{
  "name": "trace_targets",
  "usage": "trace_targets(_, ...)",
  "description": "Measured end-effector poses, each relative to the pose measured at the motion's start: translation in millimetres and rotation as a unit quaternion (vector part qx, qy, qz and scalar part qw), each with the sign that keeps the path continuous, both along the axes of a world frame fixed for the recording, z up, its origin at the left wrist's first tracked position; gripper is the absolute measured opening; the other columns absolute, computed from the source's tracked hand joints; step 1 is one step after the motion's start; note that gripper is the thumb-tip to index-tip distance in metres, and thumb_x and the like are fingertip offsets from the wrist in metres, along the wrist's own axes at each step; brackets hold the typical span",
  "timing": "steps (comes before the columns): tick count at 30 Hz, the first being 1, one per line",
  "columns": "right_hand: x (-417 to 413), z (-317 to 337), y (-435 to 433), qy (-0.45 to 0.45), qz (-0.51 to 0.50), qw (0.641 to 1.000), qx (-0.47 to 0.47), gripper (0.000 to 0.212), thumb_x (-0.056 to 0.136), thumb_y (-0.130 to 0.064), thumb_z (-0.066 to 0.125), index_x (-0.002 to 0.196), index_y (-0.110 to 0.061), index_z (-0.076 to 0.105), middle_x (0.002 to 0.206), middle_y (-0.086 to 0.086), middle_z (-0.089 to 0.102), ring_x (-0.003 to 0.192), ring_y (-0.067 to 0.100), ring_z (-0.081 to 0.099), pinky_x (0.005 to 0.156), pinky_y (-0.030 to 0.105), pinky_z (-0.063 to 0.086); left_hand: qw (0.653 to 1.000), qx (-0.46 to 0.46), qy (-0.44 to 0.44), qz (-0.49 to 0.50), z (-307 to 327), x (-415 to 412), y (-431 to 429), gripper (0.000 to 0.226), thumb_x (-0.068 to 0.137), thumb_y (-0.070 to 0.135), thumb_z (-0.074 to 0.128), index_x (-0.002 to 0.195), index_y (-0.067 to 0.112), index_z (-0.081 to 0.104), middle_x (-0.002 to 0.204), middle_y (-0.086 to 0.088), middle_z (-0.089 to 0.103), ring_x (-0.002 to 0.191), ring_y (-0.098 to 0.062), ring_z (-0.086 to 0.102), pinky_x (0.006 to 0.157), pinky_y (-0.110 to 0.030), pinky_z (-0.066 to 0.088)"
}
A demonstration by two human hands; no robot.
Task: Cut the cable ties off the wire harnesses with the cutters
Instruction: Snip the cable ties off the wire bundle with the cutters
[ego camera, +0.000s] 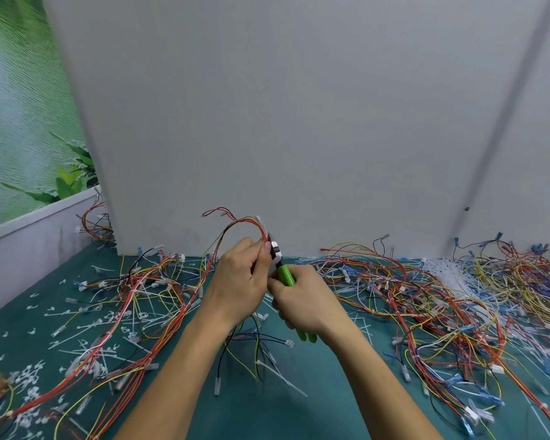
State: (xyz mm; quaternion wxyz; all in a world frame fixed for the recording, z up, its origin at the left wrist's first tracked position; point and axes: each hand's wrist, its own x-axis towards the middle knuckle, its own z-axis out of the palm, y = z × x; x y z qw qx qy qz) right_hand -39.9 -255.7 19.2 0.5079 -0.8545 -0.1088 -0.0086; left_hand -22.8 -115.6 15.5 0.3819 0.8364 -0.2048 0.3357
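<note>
L hand point(238, 281) fingers curl round a red/black wire harness point(263, 233), its loop arching just above them. R hand point(308, 303) fingers wrap the green-handled cutters point(285, 274), blades at the harness right beside L fingertips; blade gap can't tell. Below and either side: more harnesses point(410, 296) and cut cable ties point(29, 376) litter the green surface point(299, 408).

We see green-handled cutters point(285, 274) pointing toward 11 o'clock, head at a raised red-wired harness point(248, 220); other harnesses point(426, 296) sprawl at 3 o'clock, cut white ties point(29, 376) at 8.
</note>
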Motion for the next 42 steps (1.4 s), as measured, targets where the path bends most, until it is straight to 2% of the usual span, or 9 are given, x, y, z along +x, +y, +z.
trace_targets(5,-2.4,0.3,4.5,-0.008,0.004,1.000,-0.007,0.025,0.097,-0.019,0.052,0.086,0.004,0.055,0.069,0.013,0.054,0.061,0.026,0.048,0.058,0.048,0.049,1.000,0.019,0.024,0.002,-0.3,-0.5,-0.1,0.038,0.107,0.028,0.039,0.077,0.011,0.054,0.072,0.000,0.045,0.065,-0.015,0.045,0.055,-0.028,0.036)
trace_targets(10,-3.3,2.7,4.2,-0.013,0.030,0.999,-0.017,0.020,0.097,-0.016,0.049,0.089,0.001,0.056,0.069,0.010,0.055,0.062,0.024,0.053,0.068,0.058,0.058,0.999,0.016,0.044,-0.014,2.8,-5.3,-2.4,0.035,0.108,0.021,0.043,0.079,0.007,0.058,0.073,-0.003,0.048,0.064,-0.014,0.045,0.057,-0.028,0.037)
trace_targets(15,-3.1,3.2,0.2,0.000,0.037,0.999,-0.009,0.018,0.096,-0.016,0.050,0.088,0.000,0.057,0.071,0.009,0.055,0.061,0.020,0.056,0.060,0.045,0.063,0.998,0.025,0.048,-0.023,4.3,-6.4,-3.3,0.033,0.107,0.018,0.044,0.080,0.005,0.058,0.072,-0.002,0.050,0.066,-0.016,0.047,0.057,-0.026,0.037)
trace_targets(19,-3.0,1.3,0.5,0.000,0.024,1.000,-0.013,0.024,0.098,-0.017,0.049,0.076,-0.013,0.055,0.066,0.008,0.054,0.054,0.021,0.054,0.047,0.026,0.051,0.998,0.033,0.048,-0.017,2.2,-4.9,-1.4,0.034,0.106,0.022,0.043,0.076,0.013,0.054,0.070,0.004,0.047,0.065,-0.015,0.045,0.056,-0.030,0.037)
trace_targets(27,-0.9,-0.2,1.3,0.012,0.012,1.000,-0.012,0.023,0.098,-0.017,0.049,0.078,-0.011,0.056,0.068,0.012,0.054,0.056,0.025,0.053,0.045,0.027,0.050,0.999,0.015,0.044,-0.009,-2.6,0.5,-2.7,0.038,0.104,0.020,0.047,0.066,0.014,0.048,0.062,0.002,0.045,0.061,-0.013,0.040,0.054,-0.027,0.031)
trace_targets(32,-0.4,-0.8,3.1,0.016,0.022,0.999,-0.025,0.026,0.099,-0.020,0.047,0.091,0.003,0.056,0.069,0.010,0.055,0.059,0.022,0.059,0.055,0.040,0.063,0.999,0.012,0.037,0.004,-1.9,0.7,-2.5,0.047,0.102,0.021,0.051,0.058,0.033,0.041,0.056,0.011,0.045,0.059,-0.007,0.046,0.052,-0.017,0.033)
trace_targets(37,-0.6,-1.1,3.1,0.004,0.015,0.999,-0.038,0.028,0.100,-0.023,0.048,0.093,0.002,0.056,0.068,0.009,0.056,0.058,0.022,0.058,0.066,0.057,0.060,0.999,0.009,0.047,0.020,-4.0,2.7,-1.1,0.041,0.103,0.026,0.048,0.063,0.028,0.044,0.054,0.009,0.046,0.054,-0.006,0.047,0.047,-0.017,0.034)
trace_targets(40,-0.6,-0.7,3.3,0.002,0.013,0.999,-0.041,0.028,0.099,-0.023,0.048,0.093,0.004,0.056,0.069,0.010,0.056,0.058,0.023,0.057,0.065,0.057,0.060,0.998,0.020,0.048,0.024,-4.4,2.8,-0.7,0.036,0.104,0.029,0.042,0.068,0.027,0.041,0.055,0.006,0.045,0.055,-0.007,0.047,0.048,-0.020,0.036)
trace_targets(42,-0.4,-1.1,3.2,0.002,0.011,0.999,-0.038,0.028,0.100,-0.021,0.048,0.092,0.005,0.056,0.068,0.011,0.054,0.056,0.024,0.056,0.059,0.049,0.062,0.998,0.025,0.052,0.025,-4.4,2.3,-1.1,0.036,0.104,0.029,0.040,0.069,0.028,0.039,0.053,0.006,0.044,0.053,-0.008,0.046,0.047,-0.022,0.035)
